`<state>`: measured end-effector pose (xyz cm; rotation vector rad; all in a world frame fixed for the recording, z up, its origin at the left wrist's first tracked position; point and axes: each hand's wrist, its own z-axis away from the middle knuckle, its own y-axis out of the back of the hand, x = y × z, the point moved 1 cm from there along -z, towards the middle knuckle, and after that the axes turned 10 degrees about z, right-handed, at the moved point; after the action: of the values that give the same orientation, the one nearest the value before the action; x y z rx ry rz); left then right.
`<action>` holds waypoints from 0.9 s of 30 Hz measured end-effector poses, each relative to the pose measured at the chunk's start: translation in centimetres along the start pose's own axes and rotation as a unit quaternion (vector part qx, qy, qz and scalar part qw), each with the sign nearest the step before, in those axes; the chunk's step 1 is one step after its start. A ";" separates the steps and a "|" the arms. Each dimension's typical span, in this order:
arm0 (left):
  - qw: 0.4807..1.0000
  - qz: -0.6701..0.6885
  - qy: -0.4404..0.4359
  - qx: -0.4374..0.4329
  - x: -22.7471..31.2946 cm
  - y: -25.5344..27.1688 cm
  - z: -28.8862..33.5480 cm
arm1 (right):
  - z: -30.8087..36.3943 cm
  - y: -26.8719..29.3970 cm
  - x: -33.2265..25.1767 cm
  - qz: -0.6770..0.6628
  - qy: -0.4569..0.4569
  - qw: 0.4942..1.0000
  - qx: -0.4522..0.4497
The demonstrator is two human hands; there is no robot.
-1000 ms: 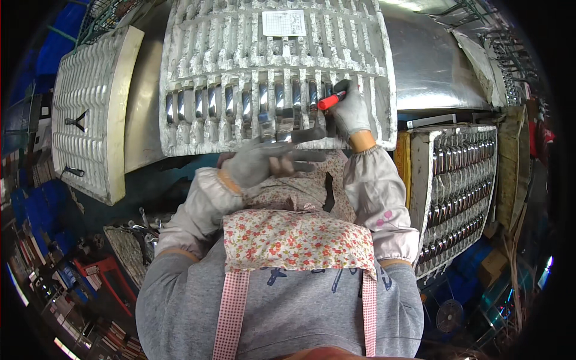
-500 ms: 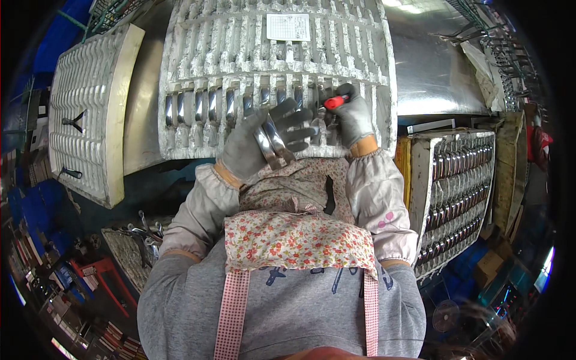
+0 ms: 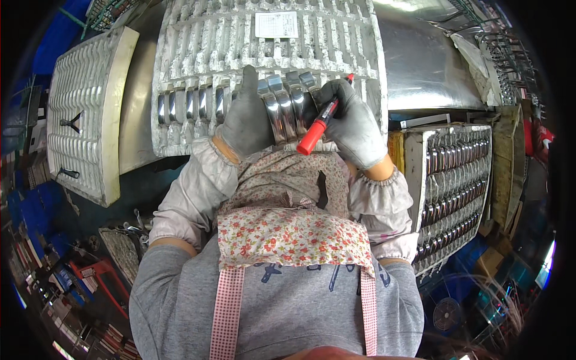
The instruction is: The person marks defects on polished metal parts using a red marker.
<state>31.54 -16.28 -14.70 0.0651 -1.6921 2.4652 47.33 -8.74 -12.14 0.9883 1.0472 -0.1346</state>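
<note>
Several shiny curved metal pieces (image 3: pixel 281 114) stand side by side between my hands, over the near edge of a slotted grey-white tray (image 3: pixel 201 39). My left hand (image 3: pixel 243 123), in a grey glove, grips them from the left with the thumb pointing up; its other fingers are mostly hidden. My right hand (image 3: pixel 358 129), gloved too, holds a red marker pen (image 3: pixel 313 135) slanting down to the left. Its fingers also reach the right side of the metal pieces; whether they grip them I cannot tell. More curved metal pieces (image 3: pixel 190 104) sit in the tray's near row, left of my left hand.
A paper sheet with a grid (image 3: pixel 276 25) lies on the tray. To the right stands a second tray (image 3: pixel 425 171) filled with rows of shiny metal pieces. A slotted pale tray (image 3: pixel 90 90) leans at the left, with a dark Y-shaped piece (image 3: pixel 71 122) on it.
Both hands have come together round the metal pieces. My left fingers, spread before, have closed. More pieces are now held, taken from the row's right part. The marker has swung downward.
</note>
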 end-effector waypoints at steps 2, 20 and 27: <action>0.999 0.018 0.018 -0.028 -0.3 0.0 0.1 | 0.8 1.1 0.5 -0.058 0.015 0.997 -0.043; 0.986 -0.155 0.040 -0.051 -2.0 -0.6 -2.4 | -2.2 0.7 2.3 0.082 0.176 0.970 0.148; 0.975 -0.193 -0.081 -0.076 -1.3 -2.1 -2.8 | -3.6 1.2 -3.1 0.300 0.318 0.895 0.087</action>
<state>33.23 -13.10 -13.93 0.5373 -1.7288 2.0877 43.96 -6.39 -9.48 1.5325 1.2727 0.6590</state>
